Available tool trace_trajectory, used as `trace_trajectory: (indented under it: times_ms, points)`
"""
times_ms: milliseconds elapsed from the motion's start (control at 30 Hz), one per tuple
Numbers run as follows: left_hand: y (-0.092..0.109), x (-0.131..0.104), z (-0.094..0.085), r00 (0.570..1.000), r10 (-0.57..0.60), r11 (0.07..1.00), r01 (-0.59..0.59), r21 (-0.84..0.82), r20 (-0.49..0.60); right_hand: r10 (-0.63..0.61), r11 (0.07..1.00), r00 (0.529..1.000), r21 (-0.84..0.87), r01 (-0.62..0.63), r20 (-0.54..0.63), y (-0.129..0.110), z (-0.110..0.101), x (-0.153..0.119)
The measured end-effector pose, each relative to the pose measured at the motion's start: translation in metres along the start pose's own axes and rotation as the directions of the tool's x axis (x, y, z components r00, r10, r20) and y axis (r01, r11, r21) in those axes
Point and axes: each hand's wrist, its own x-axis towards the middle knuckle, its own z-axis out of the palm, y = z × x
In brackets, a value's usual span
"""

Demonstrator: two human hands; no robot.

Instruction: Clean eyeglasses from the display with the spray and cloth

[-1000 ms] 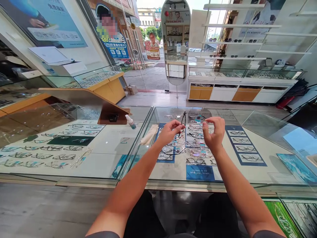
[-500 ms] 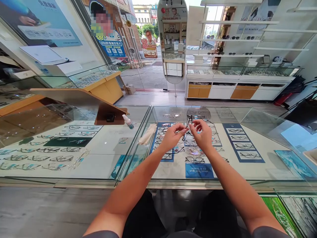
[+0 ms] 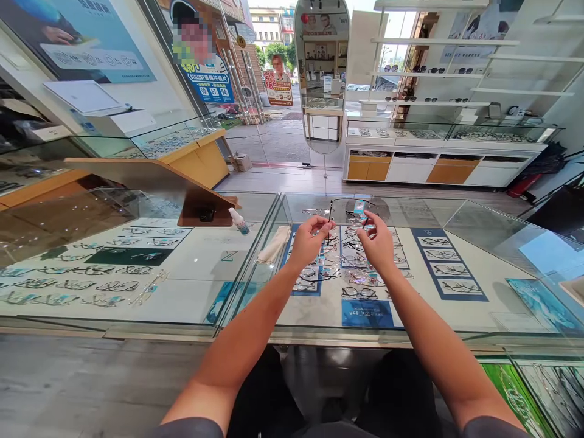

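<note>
Above the glass display case, my left hand [image 3: 310, 243] pinches a thin black piece [image 3: 330, 213] that stands upright, like part of an eyeglass frame. A short way to the right, my right hand [image 3: 376, 243] has its fingers bent around a small dark piece [image 3: 365, 223]; its shape is hard to make out. A teal-marked clear lens [image 3: 359, 207] shows just beyond the right fingertips. Under both hands lie rows of glasses, among them a black-rimmed pair [image 3: 359, 292] above a blue card [image 3: 367, 313].
Left of my hands are a folded cloth [image 3: 274, 245] and a small spray bottle [image 3: 238, 221]. A brown board [image 3: 201, 204] stands at the left. Farther off are an oval mirror [image 3: 323, 79] and a white cabinet [image 3: 410, 164].
My hands have moved apart, the left one slightly left. The dark pieces between them are now separated, and the teal-marked lens has come into view. The camera view has shifted slightly.
</note>
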Motion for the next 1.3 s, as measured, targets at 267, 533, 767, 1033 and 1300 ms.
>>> trace_trajectory:
  times_ms: [267, 533, 767, 1033, 1300]
  points:
    - [0.011, 0.010, -0.015, 0.983, 0.000, 0.985, -0.032, -0.170, -0.185, 0.009, 0.999, 0.999, -0.036, -0.008, 0.036, -0.005, -0.001, -0.003]
    - [0.010, 0.010, -0.019, 0.993, -0.050, 0.994, 0.039, -0.106, -0.102, -0.153, 0.952, 0.988, -0.268, 0.151, 0.012, 0.000, -0.001, -0.005]
    - [0.006, -0.010, 0.012, 0.998, -0.018, 0.999, 0.021, -0.041, 0.063, -0.384, 0.914, 0.905, -0.067, 0.401, 0.184, -0.012, 0.014, -0.020]
    - [0.006, -0.011, 0.009, 0.981, -0.124, 0.981, 0.144, -0.131, 0.150, -0.297, 0.947, 0.910, 0.209, 0.243, 0.289, -0.010, 0.018, -0.022]
    - [0.015, 0.012, -0.034, 0.882, 0.424, 0.838, -0.298, 0.457, -0.204, -0.294, 0.955, 0.933, 0.113, 0.275, 0.210, -0.004, 0.006, -0.014]
